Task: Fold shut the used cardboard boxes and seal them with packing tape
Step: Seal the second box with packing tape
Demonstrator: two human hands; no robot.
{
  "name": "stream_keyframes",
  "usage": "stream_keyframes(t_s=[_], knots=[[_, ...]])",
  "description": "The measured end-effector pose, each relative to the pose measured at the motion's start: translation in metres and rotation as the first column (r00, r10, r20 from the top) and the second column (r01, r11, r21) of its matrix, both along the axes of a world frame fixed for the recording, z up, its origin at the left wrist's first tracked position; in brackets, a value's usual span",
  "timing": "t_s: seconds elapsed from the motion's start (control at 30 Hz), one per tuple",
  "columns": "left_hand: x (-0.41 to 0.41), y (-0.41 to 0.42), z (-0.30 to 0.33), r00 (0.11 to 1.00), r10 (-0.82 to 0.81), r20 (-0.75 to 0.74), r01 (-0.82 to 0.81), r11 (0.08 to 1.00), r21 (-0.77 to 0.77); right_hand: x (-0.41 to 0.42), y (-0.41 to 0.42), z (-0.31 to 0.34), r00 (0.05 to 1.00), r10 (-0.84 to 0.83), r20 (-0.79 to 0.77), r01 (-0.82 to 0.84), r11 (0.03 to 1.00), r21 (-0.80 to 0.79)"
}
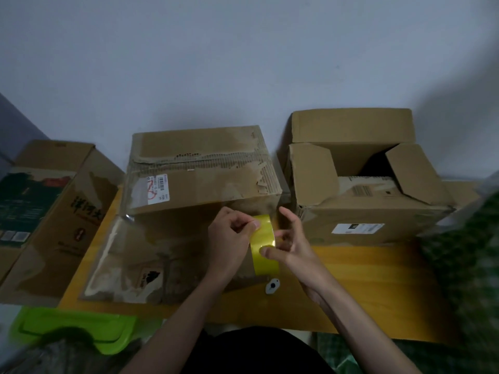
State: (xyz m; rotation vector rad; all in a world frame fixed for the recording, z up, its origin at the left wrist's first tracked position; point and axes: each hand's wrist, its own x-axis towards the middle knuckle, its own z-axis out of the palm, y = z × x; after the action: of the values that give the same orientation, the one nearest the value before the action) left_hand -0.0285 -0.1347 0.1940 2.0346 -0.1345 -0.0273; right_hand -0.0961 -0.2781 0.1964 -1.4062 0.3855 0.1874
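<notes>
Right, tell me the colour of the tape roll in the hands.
Glossy yellow. The tape roll shows best in the head view, the only one.

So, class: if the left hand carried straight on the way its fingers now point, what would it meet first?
The left hand points right, pinching the yellow tape roll. Past the roll it would probably meet the right hand, which holds the roll's other side; depth is unclear.
</notes>
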Motion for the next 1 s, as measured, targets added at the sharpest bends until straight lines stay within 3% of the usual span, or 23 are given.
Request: stream_keyframes(t_s=[0.17, 0.3, 0.4, 0.5, 0.7, 0.8, 0.9, 1.0], knots=[[0.006, -0.011, 0.004, 0.998, -0.03, 0.063, 0.031, 0.999, -0.014, -0.009, 0.009, -0.009, 0.987, -0.129, 0.093, 0.143, 0.976, -0.163], [-0.001, -0.022, 0.021, 0.975, -0.109, 0.194, 0.114, 0.993, -0.02, -0.006, -0.006, -0.016, 0.973, -0.191, 0.128, 0.21, 0.966, -0.152], [0.001, -0.032, 0.024, 0.975, -0.105, 0.193, 0.114, 0.993, -0.036, -0.008, -0.019, -0.018, 0.962, -0.181, 0.206, 0.214, 0.965, -0.15], [0.012, -0.039, 0.017, 0.989, -0.127, 0.08, 0.127, 0.992, 0.002, -0.017, -0.03, -0.026, 0.963, -0.133, 0.234, 0.174, 0.971, -0.165], [0.012, -0.054, -0.02, 0.94, -0.275, -0.202, 0.324, 0.905, 0.276, -0.037, -0.051, -0.048, 0.973, -0.103, 0.207, 0.144, 0.97, -0.198], [0.005, -0.062, -0.036, 0.925, -0.293, -0.241, 0.362, 0.872, 0.331, -0.043, -0.058, -0.061, 0.978, -0.082, 0.191, 0.131, 0.957, -0.259], [0.002, -0.064, -0.055, 0.904, -0.258, -0.341, 0.375, 0.861, 0.344, -0.046, -0.067, -0.078, 0.99, -0.064, 0.127, 0.1, 0.948, -0.303], [0.006, -0.055, -0.07, 0.828, -0.23, -0.512, 0.464, 0.794, 0.393, -0.041, -0.082, -0.1, 0.995, -0.095, 0.0, 0.093, 0.972, -0.215]])
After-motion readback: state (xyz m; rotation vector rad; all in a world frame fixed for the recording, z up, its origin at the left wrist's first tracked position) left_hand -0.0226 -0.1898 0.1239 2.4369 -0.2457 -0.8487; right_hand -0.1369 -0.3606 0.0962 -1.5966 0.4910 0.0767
